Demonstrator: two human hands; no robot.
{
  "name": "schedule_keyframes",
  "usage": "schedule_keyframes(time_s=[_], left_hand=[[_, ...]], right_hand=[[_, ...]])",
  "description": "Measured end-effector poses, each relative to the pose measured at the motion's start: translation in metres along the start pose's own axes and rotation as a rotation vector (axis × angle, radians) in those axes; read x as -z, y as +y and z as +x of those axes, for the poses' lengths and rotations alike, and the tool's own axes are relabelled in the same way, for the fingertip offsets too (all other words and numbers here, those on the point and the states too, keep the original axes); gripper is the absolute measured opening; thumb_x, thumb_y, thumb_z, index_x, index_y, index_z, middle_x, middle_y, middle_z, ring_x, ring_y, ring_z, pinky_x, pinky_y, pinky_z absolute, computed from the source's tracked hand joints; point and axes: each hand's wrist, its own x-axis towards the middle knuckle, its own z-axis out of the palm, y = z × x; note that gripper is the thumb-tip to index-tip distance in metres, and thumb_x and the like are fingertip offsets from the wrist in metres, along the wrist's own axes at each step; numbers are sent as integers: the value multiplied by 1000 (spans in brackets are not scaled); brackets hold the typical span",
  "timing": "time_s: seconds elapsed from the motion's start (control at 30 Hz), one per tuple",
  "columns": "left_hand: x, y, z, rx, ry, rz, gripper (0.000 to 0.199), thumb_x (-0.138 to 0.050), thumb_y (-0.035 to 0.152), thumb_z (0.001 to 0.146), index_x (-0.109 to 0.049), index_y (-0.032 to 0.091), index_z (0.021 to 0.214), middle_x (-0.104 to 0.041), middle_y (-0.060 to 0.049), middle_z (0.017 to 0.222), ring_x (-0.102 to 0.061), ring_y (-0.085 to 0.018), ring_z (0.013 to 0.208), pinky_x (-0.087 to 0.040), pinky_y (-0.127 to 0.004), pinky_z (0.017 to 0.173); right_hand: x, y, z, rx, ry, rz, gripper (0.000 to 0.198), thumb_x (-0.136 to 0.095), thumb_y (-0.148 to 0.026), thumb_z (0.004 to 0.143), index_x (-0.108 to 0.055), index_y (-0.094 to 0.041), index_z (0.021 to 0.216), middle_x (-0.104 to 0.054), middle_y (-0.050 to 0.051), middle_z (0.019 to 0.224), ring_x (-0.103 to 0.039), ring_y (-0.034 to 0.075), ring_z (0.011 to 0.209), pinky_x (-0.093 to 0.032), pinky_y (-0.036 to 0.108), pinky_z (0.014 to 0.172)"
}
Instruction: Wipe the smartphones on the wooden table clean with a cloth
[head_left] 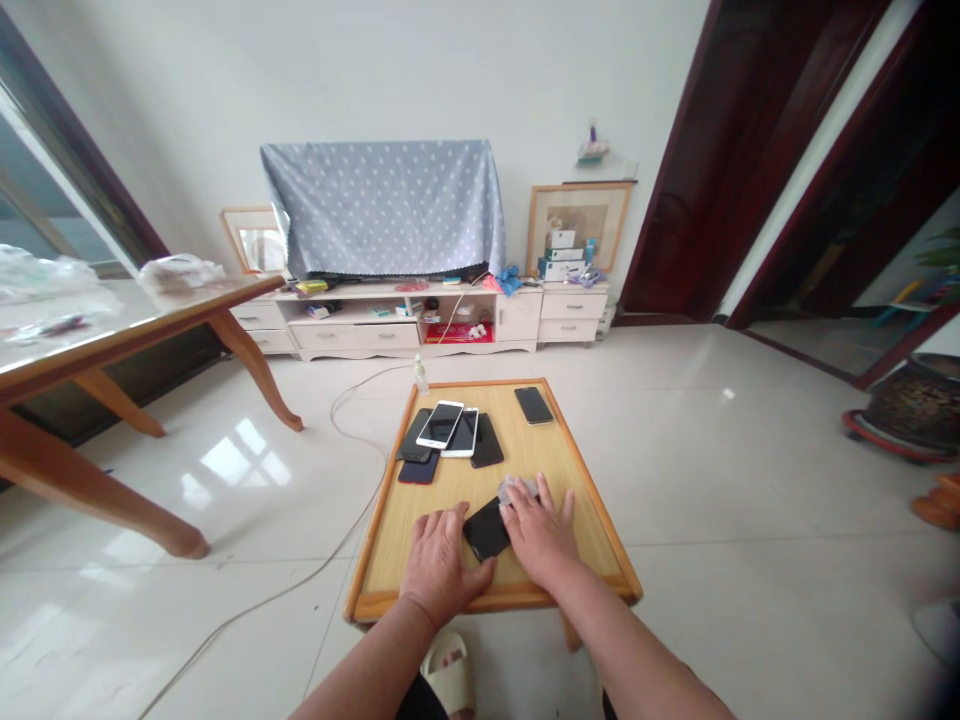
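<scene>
A black smartphone (487, 528) lies face up and slanted on the small wooden table (431, 510). My left hand (442, 565) grips it along its left side, the thumb at the near edge and the fingers curled by the far corner. Over the phone's right end, my right hand (538, 530) presses a crumpled whitish cloth or tissue (517, 490) with the fingers spread across it. Part of that cloth is hidden under the palm.
Farther back on the table overlap a white phone (440, 424), another white phone (461, 434) and several dark phones (487, 440). One black phone (533, 405) lies apart at right. A spray bottle (421, 375) stands at the far left corner. A cable (300, 585) crosses the floor.
</scene>
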Motion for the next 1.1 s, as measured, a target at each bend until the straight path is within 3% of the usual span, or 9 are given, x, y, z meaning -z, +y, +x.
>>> schedule_keyframes(time_s=[0.17,0.23,0.4,0.63,0.87,1.03,1.1], left_hand=[[-3,-2,1,-6,-3,15,57,-61,27,73,-46,20,128,-65,-10,114,-59,-28,108,-37,-45,101],[-3,-1,0,-7,3,16,59,-63,31,73,-47,19,128,-65,-10,113,-59,-28,107,-37,-45,101],[0,3,0,4,7,23,65,-70,46,70,-49,21,126,-64,-10,114,-58,-30,108,-37,-46,101],[1,1,0,-29,-36,30,56,-68,42,72,-52,22,121,-65,-9,110,-58,-29,107,-37,-46,99],[5,8,1,-11,-17,60,53,-69,43,71,-53,22,117,-65,-9,109,-58,-28,106,-36,-45,99],[6,8,1,-20,-14,49,52,-68,42,71,-54,22,116,-65,-8,106,-58,-28,106,-38,-44,98],[6,7,1,-20,-12,47,52,-69,42,70,-54,22,116,-65,-8,105,-59,-28,105,-38,-44,98]], right_hand=[[-9,-22,-30,264,-60,63,52,-13,-49,104,-38,-39,148,-38,-5,155,-8,26,150,8,64,115],[-5,-15,-26,219,-49,60,51,-13,-49,104,-39,-41,147,-38,-7,155,-8,27,150,6,65,114],[8,12,-9,-54,7,4,53,-13,-48,104,-39,-36,148,-36,-4,156,-5,32,150,5,71,111],[4,-11,-57,217,-70,83,52,-13,-49,104,-41,-39,147,-40,-6,154,-7,26,151,8,63,116],[24,19,-40,-57,-27,-32,55,-11,-45,104,-42,-34,147,-38,-2,155,-2,28,151,9,67,113],[19,1,-61,129,-52,40,54,-13,-48,104,-48,-37,142,-44,-5,151,-7,26,151,12,62,115],[19,0,-60,138,-54,50,53,-12,-47,104,-49,-38,141,-44,-5,151,-8,26,151,12,62,115]])
